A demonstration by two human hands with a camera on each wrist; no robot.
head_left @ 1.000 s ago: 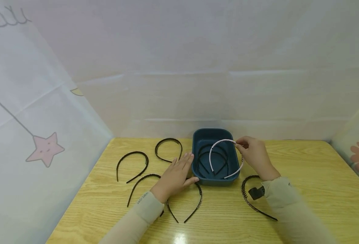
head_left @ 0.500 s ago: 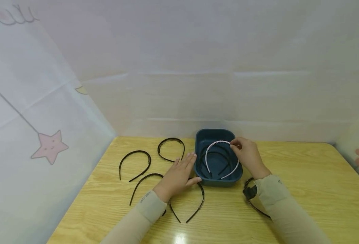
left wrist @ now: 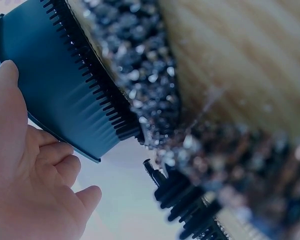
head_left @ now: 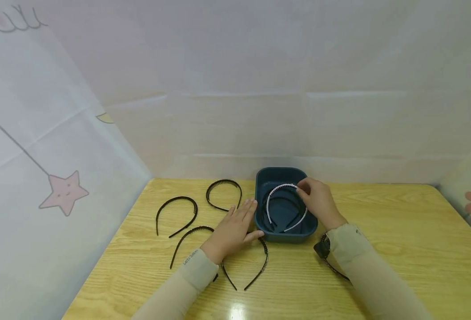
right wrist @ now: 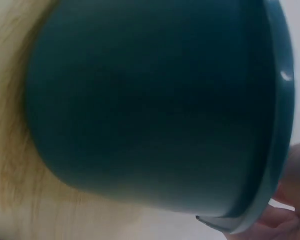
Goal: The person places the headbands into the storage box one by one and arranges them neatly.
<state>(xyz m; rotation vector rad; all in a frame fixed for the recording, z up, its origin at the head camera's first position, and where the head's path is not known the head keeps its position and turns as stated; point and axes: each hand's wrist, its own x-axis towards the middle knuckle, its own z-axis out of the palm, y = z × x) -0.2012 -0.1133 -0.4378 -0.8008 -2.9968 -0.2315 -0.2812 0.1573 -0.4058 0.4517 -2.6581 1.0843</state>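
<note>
A dark blue plastic bin [head_left: 286, 238] stands near the back of the table. My right hand [head_left: 320, 203] pinches a white toothed headband [head_left: 280, 186] by its upper right side, low inside the bin. Black headbands [head_left: 284, 198] lie in there, partly hidden behind the white one. With fingers extended, my left hand [head_left: 230, 232] touches the bin's left side. Beneath that hand is a black headband [head_left: 266, 255], its top covered. In the right wrist view, the bin's wall [right wrist: 155, 100] hides most of my right hand [right wrist: 285, 225].
Black headbands lie left of the bin: one far left [head_left: 181, 197], one behind [head_left: 223, 181], one nearer [head_left: 200, 228]. Another headband [head_left: 336, 270] lies partly under the right sleeve. Glittery stones cover a headband [left wrist: 145, 60] close to the left wrist camera. A pale cloth wall [head_left: 235, 124] rises behind.
My right hand has moved left and carried the white headband from the bin's right rim deeper over its middle. The left hand has kept its place against the bin.
</note>
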